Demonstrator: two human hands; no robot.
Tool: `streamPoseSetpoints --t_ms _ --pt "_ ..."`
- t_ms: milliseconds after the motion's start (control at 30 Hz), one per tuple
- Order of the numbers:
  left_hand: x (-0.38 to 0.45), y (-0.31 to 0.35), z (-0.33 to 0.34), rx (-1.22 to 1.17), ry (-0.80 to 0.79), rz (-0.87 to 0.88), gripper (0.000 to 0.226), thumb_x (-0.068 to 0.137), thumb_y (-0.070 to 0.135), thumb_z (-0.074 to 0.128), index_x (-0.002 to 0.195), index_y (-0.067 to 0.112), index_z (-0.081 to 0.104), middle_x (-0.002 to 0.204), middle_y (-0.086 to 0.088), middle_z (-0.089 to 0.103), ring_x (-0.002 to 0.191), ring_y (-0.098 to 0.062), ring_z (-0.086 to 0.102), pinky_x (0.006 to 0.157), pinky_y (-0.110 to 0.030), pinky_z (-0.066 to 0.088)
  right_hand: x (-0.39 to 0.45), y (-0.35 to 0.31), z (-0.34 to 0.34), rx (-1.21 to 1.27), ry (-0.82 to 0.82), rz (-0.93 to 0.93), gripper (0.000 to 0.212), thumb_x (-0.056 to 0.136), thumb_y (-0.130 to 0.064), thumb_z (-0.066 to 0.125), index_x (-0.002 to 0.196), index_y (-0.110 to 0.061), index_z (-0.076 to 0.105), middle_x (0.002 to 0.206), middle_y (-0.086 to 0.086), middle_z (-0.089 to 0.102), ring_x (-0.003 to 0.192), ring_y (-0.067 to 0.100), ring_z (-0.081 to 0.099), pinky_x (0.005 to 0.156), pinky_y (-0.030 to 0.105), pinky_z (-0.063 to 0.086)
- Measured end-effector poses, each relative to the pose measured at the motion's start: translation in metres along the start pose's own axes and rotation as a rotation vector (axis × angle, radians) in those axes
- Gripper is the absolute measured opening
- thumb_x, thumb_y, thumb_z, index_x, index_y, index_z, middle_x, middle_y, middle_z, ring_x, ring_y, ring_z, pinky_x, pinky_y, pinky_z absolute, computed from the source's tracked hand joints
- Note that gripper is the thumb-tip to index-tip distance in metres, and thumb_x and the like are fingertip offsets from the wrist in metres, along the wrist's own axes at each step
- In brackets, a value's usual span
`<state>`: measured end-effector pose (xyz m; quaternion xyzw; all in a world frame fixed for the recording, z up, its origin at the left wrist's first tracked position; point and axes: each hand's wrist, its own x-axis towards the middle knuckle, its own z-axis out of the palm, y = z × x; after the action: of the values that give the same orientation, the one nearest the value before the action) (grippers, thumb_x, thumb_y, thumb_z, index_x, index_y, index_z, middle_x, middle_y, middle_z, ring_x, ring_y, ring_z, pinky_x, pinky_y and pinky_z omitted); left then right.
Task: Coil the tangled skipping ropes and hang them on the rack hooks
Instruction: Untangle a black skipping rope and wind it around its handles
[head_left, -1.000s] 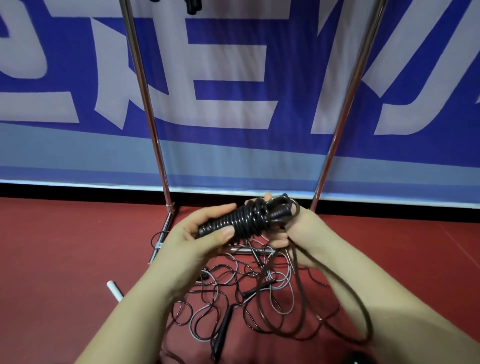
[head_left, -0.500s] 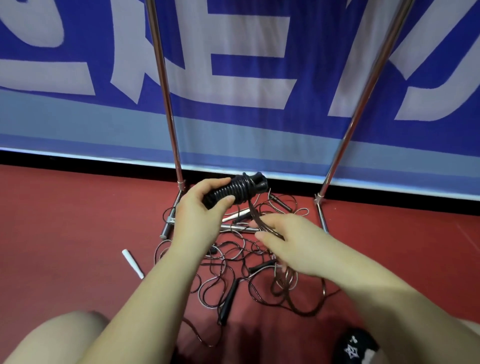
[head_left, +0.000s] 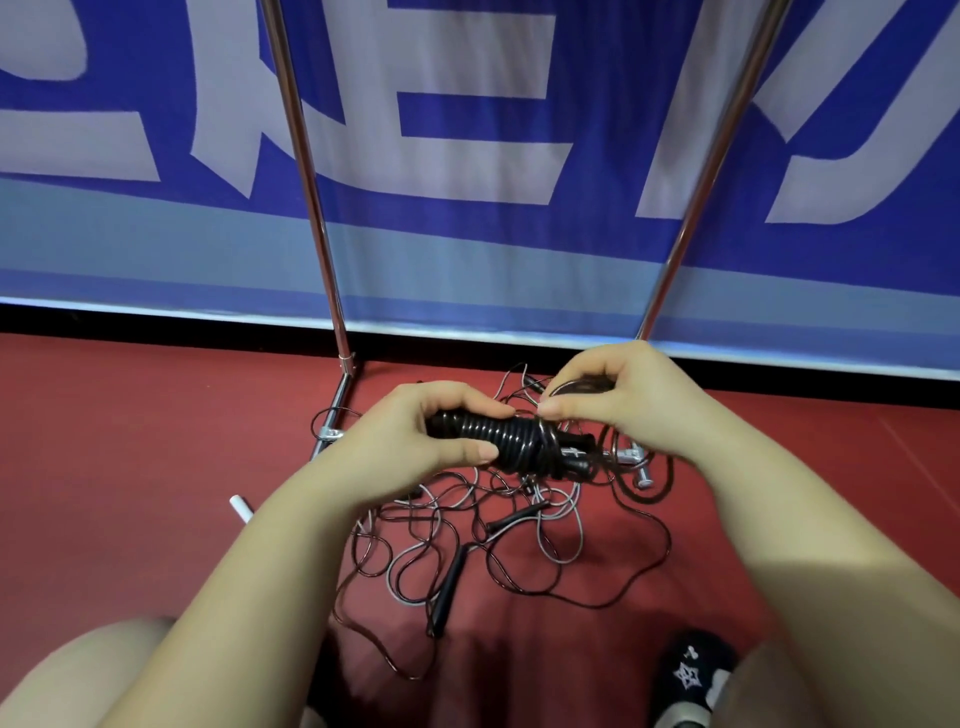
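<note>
— Two hands on one rope. The left hand (head_left: 415, 441) grips the black coiled bundle (head_left: 511, 440) round its middle, above the tangle (head_left: 498, 530) on the red floor (head_left: 130, 467).

— And the right hand (head_left: 618, 400)?

— Fingers pinched on the thin loose cord at the bundle's end. It looks light, floppy and probably slick, so I'd keep the wraps squeezed or they may spring loose.

— Where would you take hold?

— On the handles (head_left: 574, 449) inside the coil; they're the only stiff part. The rack (head_left: 311, 208) stands just behind.
</note>
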<state>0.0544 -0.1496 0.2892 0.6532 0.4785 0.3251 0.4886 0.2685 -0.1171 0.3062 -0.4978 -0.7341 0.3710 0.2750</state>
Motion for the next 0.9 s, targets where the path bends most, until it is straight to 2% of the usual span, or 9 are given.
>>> streamPoseSetpoints --t_ms 100,200,267,367,467,667,733,833,900 --pt "-0.005 0.003 -0.001 -0.229 -0.040 0.008 0.033 0.073 -0.007 0.070 0.087 0.022 0.074 0.084 0.007 0.072 0.075 -0.005 0.065 0.069 -0.015 0.051 0.003 0.006 -0.008 0.204 -0.136 0.086 0.030 0.056 -0.045 0.076 0.076 -0.023 0.075 0.080 -0.006 0.074 0.079 0.004 0.067 0.085 0.026 0.050" --pt "-0.006 0.003 -0.002 -0.373 -0.083 0.040 0.033 0.061 -0.001 0.082 0.082 0.025 0.078 0.085 0.007 0.072 0.075 -0.006 0.066 0.067 -0.016 0.052 0.004 0.009 -0.006 0.523 -0.347 0.109 0.037 0.056 -0.051 0.079 0.077 -0.021 0.077 0.079 -0.001 0.074 0.073 0.007 0.068 0.071 0.023 0.053" --pt "-0.006 0.003 -0.001 -0.492 -0.089 0.056 0.031 0.055 0.013 0.077 0.083 0.027 0.078 0.086 0.006 0.072 0.074 -0.007 0.066 0.065 -0.017 0.053 0.004 0.006 -0.003 0.645 -0.396 0.078 0.044 0.053 -0.059 0.079 0.079 -0.023 0.078 0.081 -0.002 0.074 0.075 0.007 0.069 0.067 0.019 0.053" --pt "-0.003 0.003 0.000 -0.670 0.008 0.042 0.031 0.054 0.013 0.075 0.082 0.025 0.078 0.086 0.004 0.072 0.069 -0.008 0.066 0.057 -0.017 0.052 0.007 0.000 0.005 0.796 -0.280 0.145 0.037 0.069 -0.054 0.067 0.077 -0.018 0.071 0.065 -0.005 0.065 0.055 0.007 0.060 0.060 0.020 0.053" --pt "0.001 0.003 0.002 -0.804 0.177 -0.006 0.030 0.062 -0.002 0.072 0.083 0.020 0.077 0.085 0.000 0.073 0.067 -0.013 0.067 0.052 -0.017 0.050 0.013 -0.002 0.021 0.877 -0.084 0.209 0.023 0.094 -0.018 0.048 0.071 -0.013 0.050 0.048 -0.006 0.037 0.036 0.003 0.036 0.053 0.023 0.046" --pt "0.006 0.007 0.013 -0.900 0.354 -0.048 0.031 0.065 0.005 0.062 0.095 0.013 0.067 0.077 0.003 0.073 0.067 -0.011 0.067 0.052 -0.016 0.050 0.014 -0.013 0.044 0.595 0.105 0.110 0.027 0.099 0.001 0.030 0.087 -0.012 0.050 0.061 0.003 0.041 0.036 0.002 0.034 0.053 0.023 0.046" --pt "0.008 0.007 0.014 -0.885 0.407 -0.023 0.030 0.065 0.005 0.063 0.093 0.013 0.067 0.077 0.004 0.073 0.068 -0.010 0.067 0.052 -0.017 0.051 0.013 -0.013 0.045 0.671 0.122 0.080 0.024 0.097 -0.003 0.032 0.089 -0.013 0.052 0.065 0.004 0.044 0.038 0.002 0.031 0.050 0.023 0.045" --pt "0.009 0.007 0.019 -0.891 0.441 0.004 0.028 0.064 0.003 0.062 0.090 0.013 0.067 0.075 0.004 0.073 0.067 -0.009 0.068 0.052 -0.017 0.051 0.012 -0.011 0.047 0.700 0.110 0.070 0.027 0.096 -0.040 0.043 0.092 -0.017 0.057 0.066 -0.001 0.046 0.043 0.003 0.032 0.056 0.027 0.046" --pt "0.010 0.005 0.024 -0.892 0.459 0.005 0.027 0.069 -0.001 0.062 0.091 0.014 0.067 0.075 0.004 0.073 0.065 -0.008 0.068 0.054 -0.016 0.051 0.012 -0.011 0.049 0.633 0.138 0.091 0.028 0.098 -0.042 0.040 0.089 -0.021 0.057 0.063 -0.006 0.044 0.045 0.003 0.034 0.061 0.031 0.043"
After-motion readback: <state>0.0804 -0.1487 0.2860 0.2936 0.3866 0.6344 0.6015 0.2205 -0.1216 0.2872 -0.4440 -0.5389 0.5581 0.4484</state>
